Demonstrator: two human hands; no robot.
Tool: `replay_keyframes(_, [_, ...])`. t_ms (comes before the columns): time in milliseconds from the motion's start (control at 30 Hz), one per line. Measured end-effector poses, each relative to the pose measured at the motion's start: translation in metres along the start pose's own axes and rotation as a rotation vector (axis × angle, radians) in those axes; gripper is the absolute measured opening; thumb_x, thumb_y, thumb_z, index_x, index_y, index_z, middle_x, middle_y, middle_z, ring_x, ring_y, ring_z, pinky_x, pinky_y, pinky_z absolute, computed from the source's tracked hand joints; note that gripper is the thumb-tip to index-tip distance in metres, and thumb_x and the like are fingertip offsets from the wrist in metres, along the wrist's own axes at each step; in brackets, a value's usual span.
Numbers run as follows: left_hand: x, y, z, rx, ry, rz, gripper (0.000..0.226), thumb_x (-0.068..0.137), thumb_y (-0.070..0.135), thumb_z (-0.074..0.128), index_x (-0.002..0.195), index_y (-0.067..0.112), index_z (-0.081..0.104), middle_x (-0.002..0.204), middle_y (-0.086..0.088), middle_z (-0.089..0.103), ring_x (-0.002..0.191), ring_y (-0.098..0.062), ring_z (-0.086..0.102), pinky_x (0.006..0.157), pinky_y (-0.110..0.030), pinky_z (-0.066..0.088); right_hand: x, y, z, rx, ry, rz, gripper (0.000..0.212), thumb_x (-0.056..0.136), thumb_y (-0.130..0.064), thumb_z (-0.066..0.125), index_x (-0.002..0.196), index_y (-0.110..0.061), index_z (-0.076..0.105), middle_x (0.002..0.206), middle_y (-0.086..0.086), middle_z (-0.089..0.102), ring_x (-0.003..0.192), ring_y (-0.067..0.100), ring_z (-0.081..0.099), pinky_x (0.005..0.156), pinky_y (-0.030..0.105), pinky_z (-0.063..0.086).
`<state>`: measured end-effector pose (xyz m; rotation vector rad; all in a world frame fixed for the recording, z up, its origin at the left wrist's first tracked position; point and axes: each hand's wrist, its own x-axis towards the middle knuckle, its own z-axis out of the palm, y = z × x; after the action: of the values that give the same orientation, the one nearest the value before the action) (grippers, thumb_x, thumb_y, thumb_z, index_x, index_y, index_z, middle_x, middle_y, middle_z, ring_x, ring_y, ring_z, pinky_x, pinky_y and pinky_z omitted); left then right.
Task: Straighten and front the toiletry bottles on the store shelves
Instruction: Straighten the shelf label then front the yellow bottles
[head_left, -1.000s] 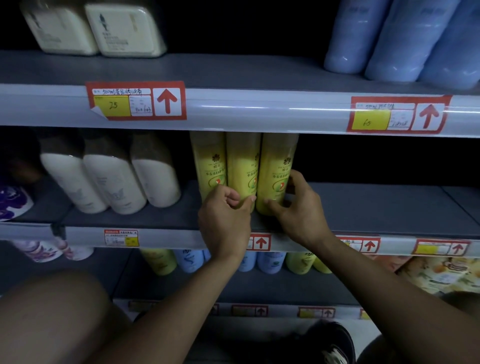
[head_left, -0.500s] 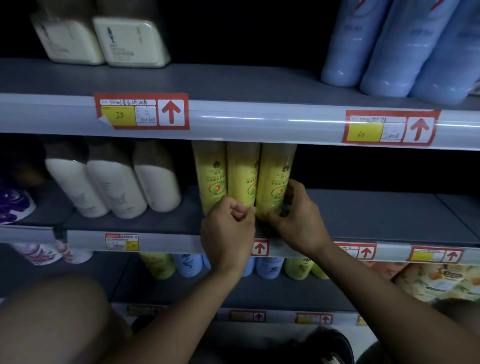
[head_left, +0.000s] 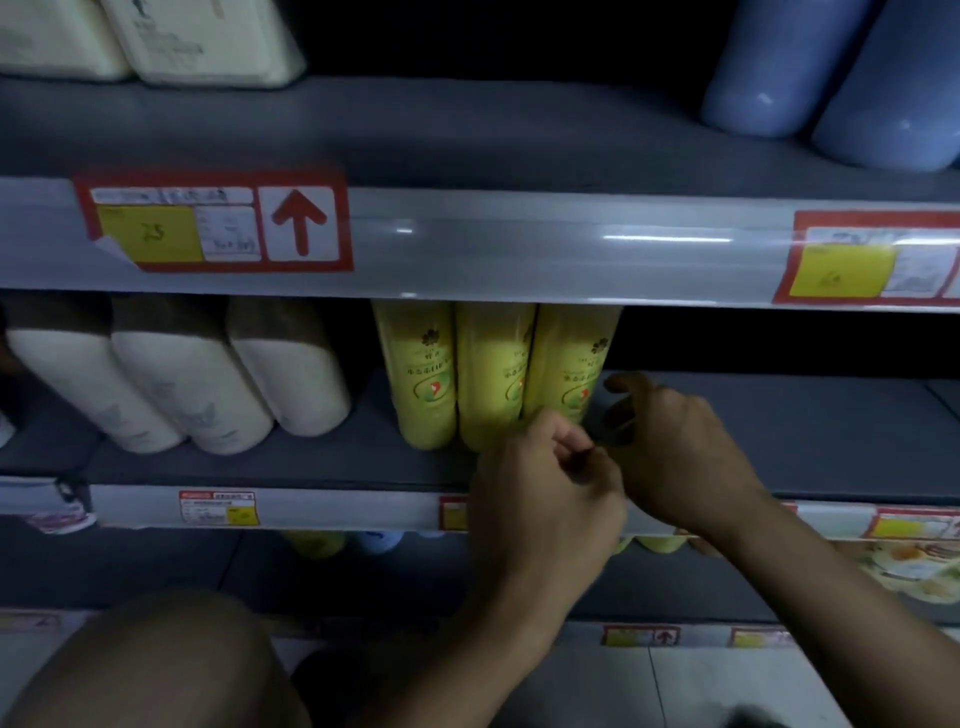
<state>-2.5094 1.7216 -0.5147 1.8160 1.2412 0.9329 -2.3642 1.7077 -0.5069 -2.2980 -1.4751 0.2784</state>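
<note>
Near the front edge of the middle shelf (head_left: 779, 447), three yellow bottles (head_left: 496, 379) stand upright and side by side, touching, long axes vertical, tops hidden behind the price rail (head_left: 519, 244) of the shelf above. Both hands sit at the base of the rightmost yellow bottle (head_left: 569, 364), which lies directly ahead of them and slightly up. The left hand (head_left: 540, 499) is curled into a loose fist in front of the base of the middle and rightmost bottles; whether its fingertips pinch anything cannot be told, since they face away and blur. The right hand (head_left: 675, 452) is just right of that bottle, fingers spread and relaxed, apparently holding nothing; contact with the bottle wall is unclear. The right hand appears nearer the bottle's free side, so any turn or pull forward would likely fall to it. White bottles (head_left: 187, 384) lean in a row toward the shelf's left end. Dim light and motion blur obscure labels; the bottles' bases are covered by the hands.
</note>
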Motion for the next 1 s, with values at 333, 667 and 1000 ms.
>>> replay_keyframes(333, [-0.006, 0.020, 0.024, 0.022, 0.023, -0.005, 0.013, 0.084, 0.031, 0.069, 0.073, 0.031, 0.061, 0.068, 0.019, 0.066, 0.068, -0.001, 0.064, 0.055, -0.018, 0.043, 0.007, 0.046, 0.000, 0.086, 0.103, -0.132, 0.040, 0.082, -0.018, 0.069, 0.122, -0.015, 0.067, 0.100, 0.008, 0.077, 0.093, 0.034, 0.071, 0.074, 0.042, 0.057])
replay_keyframes(667, [-0.037, 0.054, 0.044, -0.027, 0.085, -0.039, 0.017, 0.087, 0.022, 0.071, 0.073, 0.028, 0.062, 0.073, 0.021, 0.067, 0.070, -0.001, 0.064, 0.056, -0.017, 0.043, -0.030, 0.081, -0.027, 0.133, 0.109, -0.179, 0.028, 0.083, -0.016, 0.068, 0.111, -0.020, 0.071, 0.100, 0.003, 0.075, 0.090, 0.026, 0.070, 0.067, 0.024, 0.041])
replay_keyframes(1000, [-0.070, 0.084, 0.019, -0.087, 0.097, 0.093, 0.020, 0.086, 0.017, 0.070, 0.070, 0.025, 0.062, 0.063, 0.011, 0.065, 0.059, -0.006, 0.062, 0.056, -0.036, 0.052, -0.095, 0.060, -0.083, 0.342, 0.396, -0.184, 0.014, 0.090, -0.021, 0.068, 0.101, -0.025, 0.075, 0.093, -0.012, 0.076, 0.087, 0.009, 0.071, 0.077, 0.036, 0.058])
